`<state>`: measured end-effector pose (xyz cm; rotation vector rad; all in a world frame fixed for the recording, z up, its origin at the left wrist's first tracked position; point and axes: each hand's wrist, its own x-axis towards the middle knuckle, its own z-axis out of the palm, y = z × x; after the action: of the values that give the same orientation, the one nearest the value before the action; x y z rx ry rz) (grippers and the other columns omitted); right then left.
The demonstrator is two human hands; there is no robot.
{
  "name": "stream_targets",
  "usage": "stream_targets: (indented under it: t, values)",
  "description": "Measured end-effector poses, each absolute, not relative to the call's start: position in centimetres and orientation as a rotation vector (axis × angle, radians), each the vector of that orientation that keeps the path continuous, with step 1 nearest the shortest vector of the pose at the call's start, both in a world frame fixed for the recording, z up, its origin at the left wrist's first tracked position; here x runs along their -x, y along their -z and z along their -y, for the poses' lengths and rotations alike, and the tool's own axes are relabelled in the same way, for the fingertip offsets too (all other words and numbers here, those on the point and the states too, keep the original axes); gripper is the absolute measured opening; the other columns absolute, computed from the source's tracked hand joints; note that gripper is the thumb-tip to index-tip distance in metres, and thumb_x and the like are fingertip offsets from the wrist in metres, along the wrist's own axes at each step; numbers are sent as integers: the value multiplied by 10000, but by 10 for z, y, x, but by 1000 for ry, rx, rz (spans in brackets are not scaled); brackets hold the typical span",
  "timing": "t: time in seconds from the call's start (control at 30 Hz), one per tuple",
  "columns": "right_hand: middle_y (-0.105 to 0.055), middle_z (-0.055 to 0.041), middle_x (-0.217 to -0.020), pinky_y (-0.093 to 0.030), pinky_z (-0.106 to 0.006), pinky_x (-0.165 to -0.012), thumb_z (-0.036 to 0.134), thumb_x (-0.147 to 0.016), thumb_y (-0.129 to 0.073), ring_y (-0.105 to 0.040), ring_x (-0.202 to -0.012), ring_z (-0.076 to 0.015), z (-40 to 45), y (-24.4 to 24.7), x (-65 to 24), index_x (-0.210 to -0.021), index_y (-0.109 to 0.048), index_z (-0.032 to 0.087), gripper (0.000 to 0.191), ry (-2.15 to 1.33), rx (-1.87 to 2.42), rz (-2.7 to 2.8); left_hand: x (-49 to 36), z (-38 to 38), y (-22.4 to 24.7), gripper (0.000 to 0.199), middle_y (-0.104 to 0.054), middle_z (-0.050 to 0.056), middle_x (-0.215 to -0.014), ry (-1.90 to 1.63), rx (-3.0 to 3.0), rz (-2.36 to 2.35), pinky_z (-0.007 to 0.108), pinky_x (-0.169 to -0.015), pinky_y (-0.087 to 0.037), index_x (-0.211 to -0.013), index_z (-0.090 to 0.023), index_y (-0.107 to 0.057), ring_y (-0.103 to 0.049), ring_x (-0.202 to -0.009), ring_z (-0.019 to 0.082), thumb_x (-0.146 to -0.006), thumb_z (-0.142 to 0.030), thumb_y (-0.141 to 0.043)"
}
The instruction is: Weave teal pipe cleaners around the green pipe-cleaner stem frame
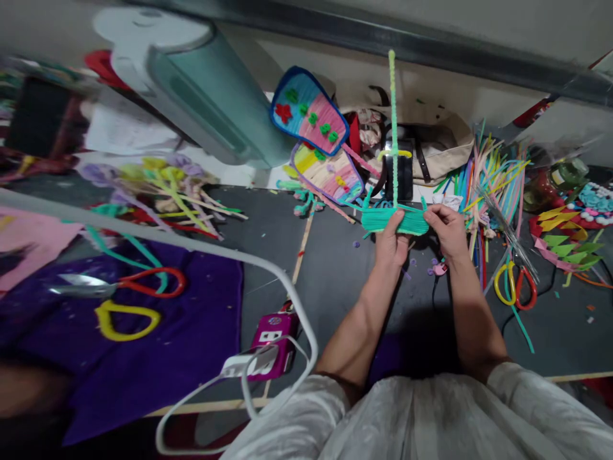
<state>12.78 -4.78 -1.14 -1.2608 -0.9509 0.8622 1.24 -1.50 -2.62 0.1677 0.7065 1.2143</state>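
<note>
A flat green piece wound from fuzzy stems (pixel 373 221) is held up over the dark table. One long green and yellow stem (pixel 393 115) rises from its middle, with a short yellow stem across it. My left hand (pixel 393 241) pinches the lower middle of the green piece, thumb in front. At the piece's right end, my right hand (pixel 446 231) has its thumb and forefinger pressed together by the upright green stem tip.
Fuzzy-stem bundles (pixel 498 172), red and yellow scissors (pixel 516 287), other scissors (pixel 148 281) on purple cloth (pixel 191 358), a pink power strip (pixel 272 345), a white cable (pixel 258 262), a canvas bag (pixel 450 144), decorated panels (pixel 311 112) and a teal appliance (pixel 215 96) lie around.
</note>
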Motion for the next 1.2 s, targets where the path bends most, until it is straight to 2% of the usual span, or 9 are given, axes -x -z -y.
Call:
stream_targets:
  t: [0.17, 0.27, 0.4, 0.5, 0.6, 0.83, 1.0, 1.1, 1.2]
  values:
    - [-593, 62, -688, -436, -226, -625, 497, -752, -792, -510, -609, -85, 44, 22, -124, -802, -655, 212, 320, -1071, 1134, 829, -12, 13, 32, 319, -782, 43, -918, -1178, -209, -675, 324, -849, -570, -862, -200, -738, -742, -905, 215, -606, -298, -901]
    - [-613, 51, -734, -475, -237, -648, 496, -772, -776, -549, -652, -101, 43, 23, -124, -866, -639, 219, 323, -998, 1173, 880, -11, 13, 32, 334, -778, 34, -889, -1200, -222, -689, 309, -816, -572, -863, -195, -737, -741, -855, 201, -596, -294, -910]
    - [-662, 16, -877, -540, -291, -734, 498, -849, -699, -626, -783, -147, 45, 19, -125, -1174, -573, 260, 422, -814, 1242, 1052, -11, 14, 29, 368, -771, 30, -839, -1232, -229, -711, 283, -739, -573, -841, -176, -734, -723, -750, 170, -553, -292, -932]
    - [-680, -43, -1089, -545, -355, -883, 444, -940, -585, -649, -990, -187, 47, 15, -124, -1313, -534, 277, 412, -628, 1315, 1283, -12, 15, 28, 390, -766, 32, -826, -1257, -243, -715, 272, -716, -576, -833, -161, -742, -715, -732, 157, -530, -298, -944]
    - [-662, -74, -1196, -500, -411, -1017, 378, -972, -529, -612, -1153, -224, 48, 13, -123, -1265, -612, 272, 322, -489, 1374, 1471, -13, 15, 27, 409, -761, 24, -827, -1294, -258, -732, 249, -691, -564, -829, -158, -743, -706, -728, 141, -506, -291, -955]
    - [-655, -66, -1126, -521, -406, -987, 265, -911, -587, -623, -1101, -224, 46, 15, -113, -1158, -689, 277, 267, -428, 1404, 1442, -15, 16, 23, 449, -756, 7, -832, -1403, -284, -765, 255, -722, -560, -807, -168, -726, -689, -722, 125, -450, -290, -968]
    - [-665, -63, -1094, -492, -443, -1050, 277, -888, -618, -606, -1183, -242, 46, 14, -109, -943, -672, 255, 81, -425, 1390, 1381, -16, 16, 21, 432, -765, 32, -817, -1382, -299, -797, 267, -734, -562, -780, -158, -734, -717, -756, 158, -453, -319, -965]
    - [-617, -91, -1222, -528, -433, -987, 341, -895, -617, -593, -1204, -251, 46, 14, -112, -889, -651, 240, 106, -447, 1381, 1300, -15, 15, 22, 423, -778, 61, -839, -1345, -281, -786, 300, -757, -577, -804, -155, -737, -745, -806, 201, -486, -325, -958]
    - [-569, -105, -1305, -558, -391, -897, 423, -881, -643, -631, -1112, -234, 45, 15, -116, -878, -639, 232, 191, -505, 1364, 1184, -13, 13, 24, 422, -784, 78, -859, -1307, -233, -773, 341, -795, -589, -843, -154, -732, -758, -862, 238, -522, -321, -948]
